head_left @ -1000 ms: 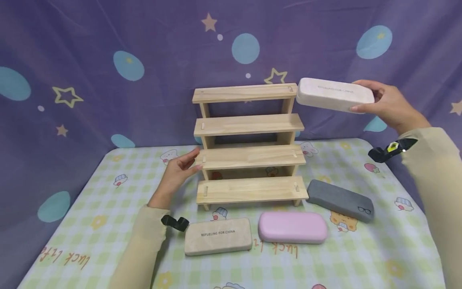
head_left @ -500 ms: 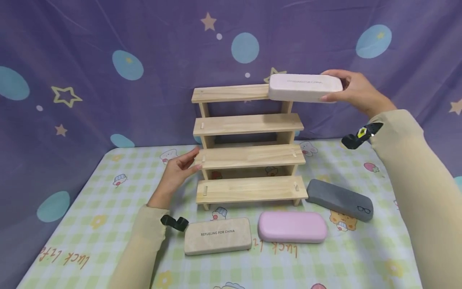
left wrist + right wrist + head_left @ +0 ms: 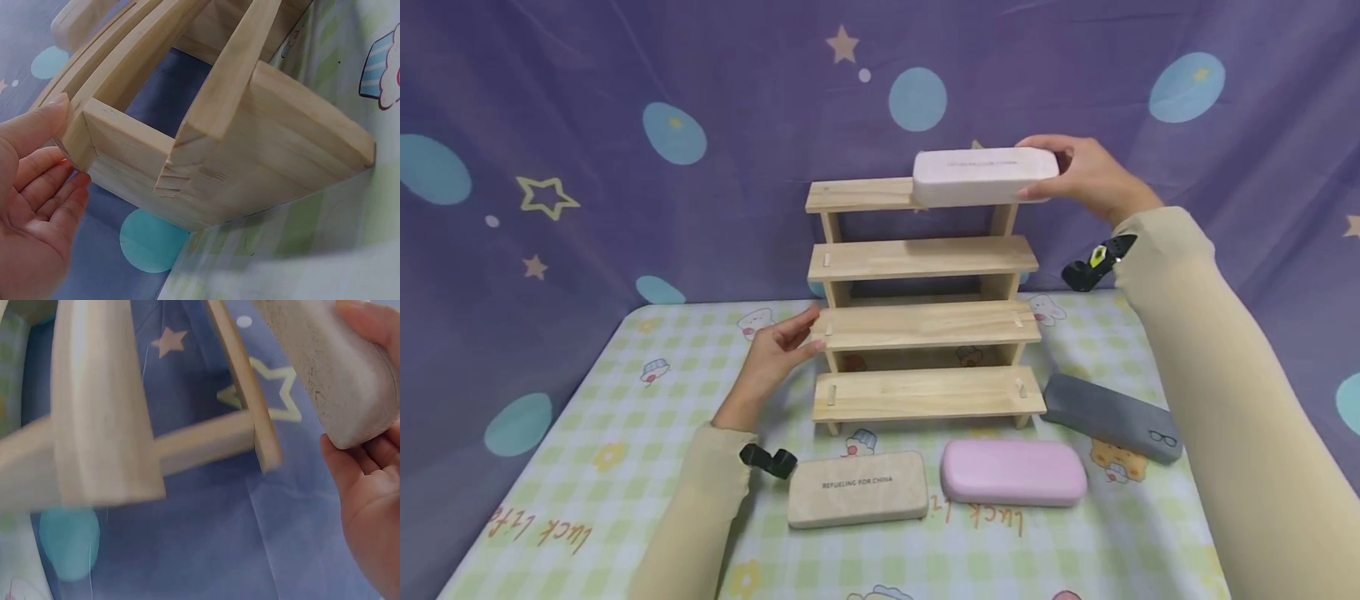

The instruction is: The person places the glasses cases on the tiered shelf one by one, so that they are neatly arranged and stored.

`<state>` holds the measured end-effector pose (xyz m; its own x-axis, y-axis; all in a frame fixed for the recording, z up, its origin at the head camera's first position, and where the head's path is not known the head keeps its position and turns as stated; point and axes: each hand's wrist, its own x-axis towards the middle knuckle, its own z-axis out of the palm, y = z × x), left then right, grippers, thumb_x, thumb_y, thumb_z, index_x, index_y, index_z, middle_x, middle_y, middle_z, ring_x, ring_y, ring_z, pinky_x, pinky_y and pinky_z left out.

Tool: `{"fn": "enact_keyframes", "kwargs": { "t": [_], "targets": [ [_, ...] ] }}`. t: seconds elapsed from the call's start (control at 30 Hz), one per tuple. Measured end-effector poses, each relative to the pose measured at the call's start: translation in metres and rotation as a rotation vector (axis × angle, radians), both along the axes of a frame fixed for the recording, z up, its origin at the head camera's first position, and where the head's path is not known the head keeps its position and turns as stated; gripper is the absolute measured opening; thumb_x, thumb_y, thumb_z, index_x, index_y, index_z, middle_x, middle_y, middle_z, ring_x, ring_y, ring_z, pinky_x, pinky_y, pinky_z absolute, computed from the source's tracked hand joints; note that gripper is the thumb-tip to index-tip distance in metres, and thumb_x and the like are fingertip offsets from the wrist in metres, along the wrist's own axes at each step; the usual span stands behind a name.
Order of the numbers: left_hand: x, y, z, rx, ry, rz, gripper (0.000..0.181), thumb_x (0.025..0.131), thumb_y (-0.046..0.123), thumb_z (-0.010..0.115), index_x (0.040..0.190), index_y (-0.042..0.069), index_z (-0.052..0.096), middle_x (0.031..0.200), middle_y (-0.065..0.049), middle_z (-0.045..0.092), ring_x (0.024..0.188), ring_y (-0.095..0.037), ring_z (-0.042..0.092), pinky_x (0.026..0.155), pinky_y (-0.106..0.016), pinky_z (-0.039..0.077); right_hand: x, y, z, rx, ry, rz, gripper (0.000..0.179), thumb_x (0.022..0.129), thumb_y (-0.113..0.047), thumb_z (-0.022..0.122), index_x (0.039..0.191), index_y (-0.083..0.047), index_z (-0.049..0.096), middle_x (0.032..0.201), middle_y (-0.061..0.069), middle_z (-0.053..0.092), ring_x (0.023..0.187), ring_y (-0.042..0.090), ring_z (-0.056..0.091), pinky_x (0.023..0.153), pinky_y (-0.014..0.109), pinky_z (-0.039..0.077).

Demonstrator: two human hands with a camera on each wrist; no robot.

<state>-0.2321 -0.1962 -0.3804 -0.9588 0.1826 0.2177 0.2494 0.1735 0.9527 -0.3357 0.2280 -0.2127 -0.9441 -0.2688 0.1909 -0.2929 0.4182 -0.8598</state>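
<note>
My right hand (image 3: 1093,179) grips a whitish glasses case (image 3: 985,177) by its right end, thumb on the near side and fingers behind. The case is level in front of or over the top tier of a four-step wooden display rack (image 3: 925,325); in the right wrist view a gap shows between the case (image 3: 337,369) and the top board (image 3: 244,381). At the rack's left side, my left hand (image 3: 775,354) pinches the end of the second tier from the bottom, with thumb above and fingertips below, as the left wrist view also shows at the board end (image 3: 78,137).
On the checked tablecloth (image 3: 587,433) before the rack lie a beige glasses case (image 3: 857,490) with printed lettering and a pink one (image 3: 1013,472). A grey case (image 3: 1112,417) lies slanted at the rack's right foot, partly behind my right sleeve. A purple curtain (image 3: 760,83) hangs behind.
My right hand has carried the whitish case leftward, from right of the rack to the top tier, and it has turned level. My left hand has stayed on the rack.
</note>
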Motion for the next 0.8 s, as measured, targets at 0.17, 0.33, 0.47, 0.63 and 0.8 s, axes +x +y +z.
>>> {"fn": "enact_keyframes", "kwargs": {
  "t": [0.17, 0.33, 0.47, 0.63, 0.8],
  "targets": [
    [0.001, 0.002, 0.000, 0.003, 0.010, 0.006, 0.055, 0.086, -0.001, 0.066, 0.135, -0.007, 0.044, 0.142, -0.016, 0.043, 0.132, -0.025, 0.041, 0.108, -0.025, 0.036, -0.007, -0.016, 0.003, -0.033, -0.009, 0.002, 0.062, 0.073, -0.012, 0.081, 0.129, -0.015, 0.054, 0.114, -0.001, 0.056, 0.102, 0.013, 0.048, 0.079, 0.015, 0.042],
    [-0.001, 0.007, -0.001, 0.008, 0.005, -0.013, 0.055, 0.086, 0.000, 0.066, 0.136, -0.006, 0.044, 0.142, -0.016, 0.043, 0.132, -0.025, 0.040, 0.109, -0.026, 0.035, -0.008, -0.023, 0.005, -0.096, -0.047, 0.016, 0.060, 0.073, -0.010, 0.081, 0.126, -0.016, 0.055, 0.115, 0.000, 0.056, 0.103, 0.014, 0.048, 0.081, 0.015, 0.043],
    [0.000, 0.009, -0.005, 0.008, 0.006, -0.022, 0.054, 0.086, 0.001, 0.066, 0.135, -0.006, 0.044, 0.142, -0.016, 0.043, 0.132, -0.024, 0.040, 0.109, -0.027, 0.035, -0.008, -0.030, 0.002, -0.132, -0.069, 0.030, 0.060, 0.072, -0.007, 0.081, 0.126, -0.015, 0.055, 0.116, 0.001, 0.055, 0.102, 0.015, 0.048, 0.080, 0.016, 0.044],
    [0.000, 0.007, -0.005, 0.000, 0.020, -0.018, 0.053, 0.086, 0.001, 0.066, 0.135, -0.005, 0.046, 0.142, -0.015, 0.044, 0.132, -0.023, 0.041, 0.110, -0.028, 0.034, -0.011, -0.038, 0.001, -0.158, -0.084, 0.035, 0.061, 0.073, -0.007, 0.080, 0.128, -0.015, 0.054, 0.119, 0.003, 0.053, 0.104, 0.017, 0.047, 0.080, 0.017, 0.045],
    [0.002, 0.005, -0.002, 0.006, 0.021, -0.013, 0.054, 0.086, 0.000, 0.066, 0.135, -0.005, 0.045, 0.142, -0.015, 0.044, 0.132, -0.023, 0.040, 0.110, -0.026, 0.034, -0.016, -0.047, 0.000, -0.165, -0.081, 0.033, 0.063, 0.073, -0.007, 0.079, 0.130, -0.014, 0.052, 0.117, 0.003, 0.053, 0.102, 0.016, 0.047, 0.079, 0.017, 0.045]
  ]
}}
